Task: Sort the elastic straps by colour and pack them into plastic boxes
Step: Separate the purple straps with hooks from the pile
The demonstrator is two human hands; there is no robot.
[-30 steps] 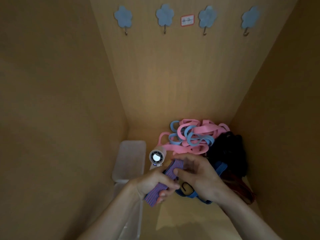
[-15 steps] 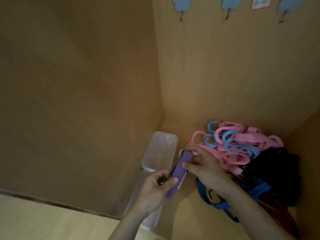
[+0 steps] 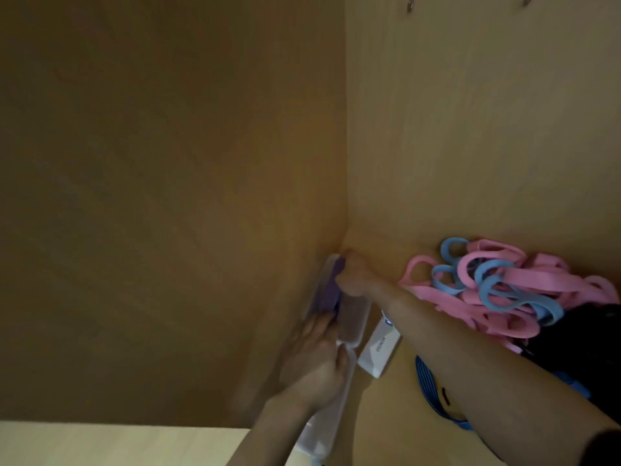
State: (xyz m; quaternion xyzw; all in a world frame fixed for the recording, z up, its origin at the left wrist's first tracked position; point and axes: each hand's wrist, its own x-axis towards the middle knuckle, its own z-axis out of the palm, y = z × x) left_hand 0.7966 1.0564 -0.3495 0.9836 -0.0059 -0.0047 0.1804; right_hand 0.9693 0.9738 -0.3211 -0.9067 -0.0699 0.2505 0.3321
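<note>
Purple strap (image 3: 331, 290) in plastic box (image 3: 362, 326)

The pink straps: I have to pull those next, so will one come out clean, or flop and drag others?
Probably floppy: the pink straps lie in loose, draped loops rather than holding a shape. Likely to drag neighbours, since light blue straps are looped among them. They look thin and flat, so probably light.

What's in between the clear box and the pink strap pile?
In the head view, the right forearm crosses the gap, and a white gadget lies beside the clear box.
</note>
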